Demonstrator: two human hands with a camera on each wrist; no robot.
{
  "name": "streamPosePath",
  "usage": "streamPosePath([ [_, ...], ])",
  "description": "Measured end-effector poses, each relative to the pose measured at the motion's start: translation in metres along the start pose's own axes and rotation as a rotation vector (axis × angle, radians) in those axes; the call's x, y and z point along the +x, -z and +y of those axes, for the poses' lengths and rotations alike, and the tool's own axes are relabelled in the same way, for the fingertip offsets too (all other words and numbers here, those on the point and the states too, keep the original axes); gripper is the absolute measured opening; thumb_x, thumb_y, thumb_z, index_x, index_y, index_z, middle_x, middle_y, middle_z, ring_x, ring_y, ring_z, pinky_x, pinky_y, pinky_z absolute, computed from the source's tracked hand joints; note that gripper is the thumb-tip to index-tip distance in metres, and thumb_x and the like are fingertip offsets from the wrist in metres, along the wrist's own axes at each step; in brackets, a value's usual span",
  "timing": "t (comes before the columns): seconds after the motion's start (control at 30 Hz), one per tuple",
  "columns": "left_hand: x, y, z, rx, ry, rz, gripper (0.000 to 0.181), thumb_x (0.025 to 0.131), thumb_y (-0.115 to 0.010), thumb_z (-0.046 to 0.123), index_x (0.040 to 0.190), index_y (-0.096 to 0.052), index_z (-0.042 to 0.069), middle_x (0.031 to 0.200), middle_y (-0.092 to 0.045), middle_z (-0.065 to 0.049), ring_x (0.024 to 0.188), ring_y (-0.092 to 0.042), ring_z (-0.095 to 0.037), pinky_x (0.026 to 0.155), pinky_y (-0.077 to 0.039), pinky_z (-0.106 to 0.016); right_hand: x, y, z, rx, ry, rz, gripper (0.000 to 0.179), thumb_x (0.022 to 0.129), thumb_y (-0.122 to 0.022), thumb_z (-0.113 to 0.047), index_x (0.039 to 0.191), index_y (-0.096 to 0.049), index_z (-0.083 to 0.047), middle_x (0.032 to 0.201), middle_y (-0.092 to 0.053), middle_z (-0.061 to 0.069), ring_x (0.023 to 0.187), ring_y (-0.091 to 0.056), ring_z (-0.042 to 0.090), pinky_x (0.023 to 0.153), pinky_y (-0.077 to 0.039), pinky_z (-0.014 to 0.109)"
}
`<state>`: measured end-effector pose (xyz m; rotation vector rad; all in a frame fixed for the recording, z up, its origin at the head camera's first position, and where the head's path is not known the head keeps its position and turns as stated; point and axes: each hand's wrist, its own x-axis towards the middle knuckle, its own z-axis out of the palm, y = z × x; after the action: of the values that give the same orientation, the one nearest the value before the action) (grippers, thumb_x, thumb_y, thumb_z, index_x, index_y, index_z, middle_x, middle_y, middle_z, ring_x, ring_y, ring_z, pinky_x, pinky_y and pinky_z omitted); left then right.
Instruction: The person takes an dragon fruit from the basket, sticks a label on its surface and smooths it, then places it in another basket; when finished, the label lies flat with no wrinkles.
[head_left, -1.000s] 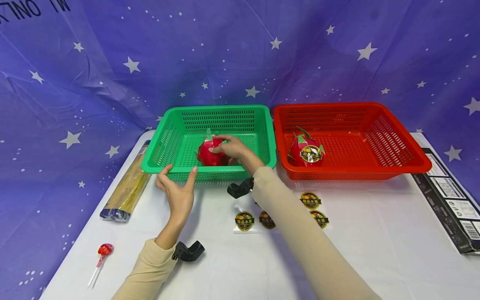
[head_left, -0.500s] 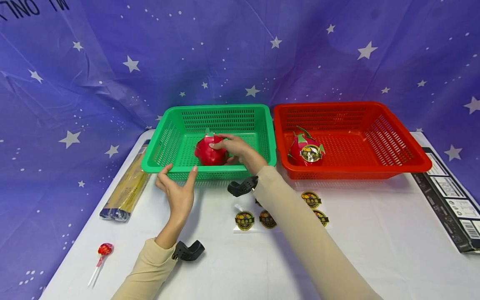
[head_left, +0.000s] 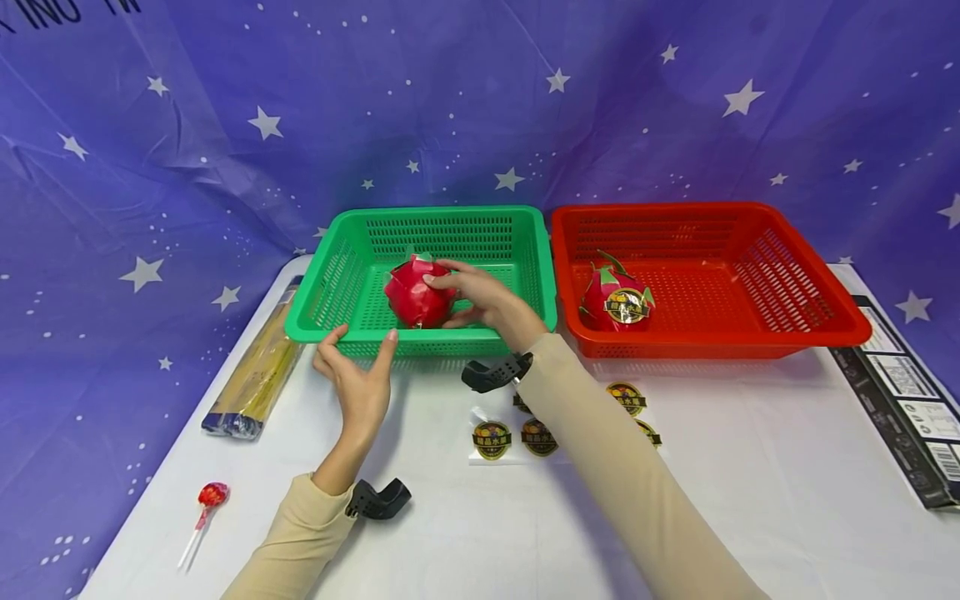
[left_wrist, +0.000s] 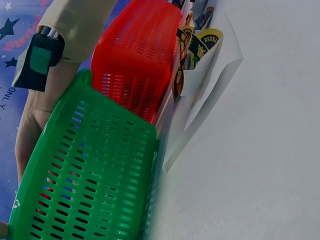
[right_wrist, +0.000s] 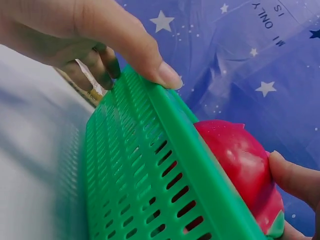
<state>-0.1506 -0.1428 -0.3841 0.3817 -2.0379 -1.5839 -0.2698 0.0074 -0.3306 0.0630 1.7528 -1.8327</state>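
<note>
My right hand (head_left: 487,296) holds a red dragon fruit (head_left: 414,293) inside the green basket (head_left: 420,336), thumb across its upper side. In the right wrist view the dragon fruit (right_wrist: 235,165) shows above the basket's rim, green tips towards the hand. My left hand (head_left: 358,392) holds the basket's near left corner, with the thumb (right_wrist: 169,75) on the rim and the other fingers at the outer wall. A second dragon fruit (head_left: 597,292) with a round black and gold sticker (head_left: 627,306) lies in the red basket (head_left: 712,340).
A sheet of round fruit stickers (head_left: 491,440) lies in front of the baskets, partly under my right sleeve. A lollipop (head_left: 213,494) and a clear packet of thin yellowish sticks (head_left: 255,379) are on the left. A long black box (head_left: 911,408) lies at the right edge.
The dragon fruit in my right hand has risen a little, shifted slightly left and turned, so its green tips show less. My left hand keeps its place on the basket.
</note>
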Motion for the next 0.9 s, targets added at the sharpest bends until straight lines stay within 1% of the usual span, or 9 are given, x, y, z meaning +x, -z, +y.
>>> streamPosePath([
  [0.2,0.000,0.000,0.001,0.000,-0.006,-0.001,0.069,0.079,-0.067,0.039,0.128,-0.028,0.009,0.127,-0.017,-0.012,0.130,-0.019,-0.025,0.106,-0.019,-0.047,-0.007,0.005,0.000,0.080,0.031,-0.040,0.054,0.083,-0.064,-0.027,0.132,-0.042,-0.033,0.131,-0.038,0.014,0.102,-0.054,0.045,0.074,-0.053,0.044],
  [0.47,0.000,0.002,0.002,0.007,-0.001,-0.009,0.069,0.079,-0.067,0.038,0.128,-0.028,0.012,0.129,-0.016,-0.012,0.131,-0.019,-0.025,0.106,-0.019,-0.047,-0.026,0.009,-0.002,0.161,0.075,-0.083,0.052,0.084,-0.063,-0.024,0.131,-0.043,-0.034,0.127,-0.037,0.015,0.098,-0.057,0.046,0.076,-0.052,0.046],
  [0.7,-0.001,0.001,0.002,0.010,-0.009,-0.006,0.067,0.079,-0.067,0.040,0.127,-0.029,0.012,0.128,-0.017,-0.012,0.131,-0.019,-0.023,0.106,-0.019,-0.046,-0.045,0.011,-0.006,0.166,0.132,-0.131,0.052,0.085,-0.062,-0.023,0.131,-0.042,-0.033,0.133,-0.035,0.013,0.100,-0.057,0.046,0.077,-0.051,0.048],
  [0.9,0.000,0.000,0.001,0.011,-0.010,-0.008,0.068,0.079,-0.067,0.038,0.127,-0.028,0.010,0.128,-0.017,-0.012,0.131,-0.019,-0.023,0.105,-0.019,-0.048,-0.062,0.013,-0.006,0.151,0.192,-0.197,0.052,0.086,-0.059,-0.021,0.134,-0.039,-0.032,0.138,-0.033,0.011,0.102,-0.057,0.047,0.082,-0.047,0.053],
])
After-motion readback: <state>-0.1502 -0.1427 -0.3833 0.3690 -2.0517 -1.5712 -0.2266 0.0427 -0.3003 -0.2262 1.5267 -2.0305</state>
